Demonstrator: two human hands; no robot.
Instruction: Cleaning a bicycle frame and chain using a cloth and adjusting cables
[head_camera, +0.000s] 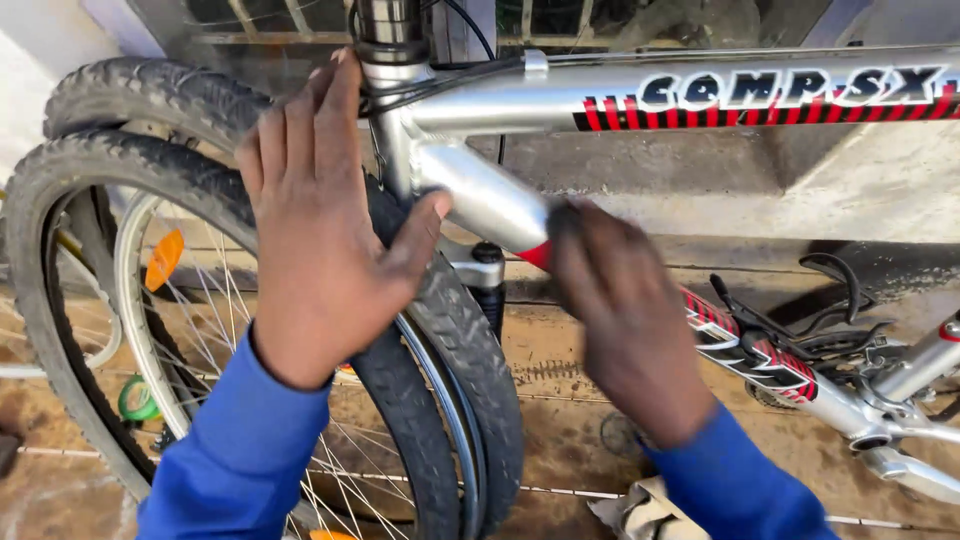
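nearest the camera, two blue sleeves (240, 450) rose from the bottom edge toward the silver bike frame (480, 195). the left hand (320, 230) lay flat with fingers spread and close together against the front tyre (470, 350), just left of the frame's head tube, the thumb hooked across the tread toward the frame; it pressed on the tyre rather than clamping anything. the right hand (625, 310) was blurred, placed on the sloping down tube just right of the head tube; whether its fingers were closed on something could not be told.

the frame was upright, its top tube running level to the right of the head tube, with red and black striped markings. the down tube ran on a long slant from the head tube down to the right, toward the crank area, where a black bottle cage (835, 300) sat on it. the front tyre stood on edge below the head tube, its rim and spokes to the left. a crumpled cloth (640, 515) lay below the frame at the bottom edge.

further left of the frame, a second wheel (90, 250) leaned upright, carrying an orange reflector (163, 258) among its spokes. under the frame the ground was brown, damp-looking tile with pale joints. behind the frame stood a rough grey concrete wall, and above the head tube a barred opening.
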